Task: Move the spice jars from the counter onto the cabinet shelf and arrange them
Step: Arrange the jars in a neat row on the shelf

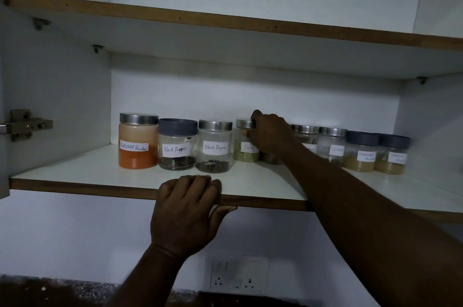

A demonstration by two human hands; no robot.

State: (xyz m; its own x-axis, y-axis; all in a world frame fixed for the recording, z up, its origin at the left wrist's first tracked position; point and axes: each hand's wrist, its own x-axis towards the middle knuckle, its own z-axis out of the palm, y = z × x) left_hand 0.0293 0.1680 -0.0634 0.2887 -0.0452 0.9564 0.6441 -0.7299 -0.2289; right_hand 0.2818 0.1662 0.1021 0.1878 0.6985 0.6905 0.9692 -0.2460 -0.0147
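I am reaching my right hand [271,135] into the cabinet and closing it over the steel lid of the fennel jar [246,141], fingers curled round the rim, thumb pressing the glass just above its label. The grip from above is letting me slide or turn the jar without knocking its neighbours. My left hand [186,209] is gripping the front edge of the shelf [75,185], fingers on top and thumb under the lip, holding no jar; I judge it is bracing me for the high reach.

The jars are standing upright in one row along the back of the shelf, labels facing out so they can be read. From the left: the chilli jar [138,141] with orange powder, a pepper jar [177,144] with a blue lid, a second pepper jar [215,146] with a steel lid, then the fennel jar. Those four are standing close together or touching. My forearm is hiding the jar behind it [305,136]; its label I cannot read. Further right are standing a clove jar [332,145] and two blue-lidded jars [362,151] of pale powder, blurred in the dim light.

No jar is showing on the dark counter [50,291] below, so the carrying seems done and I am tidying the row.
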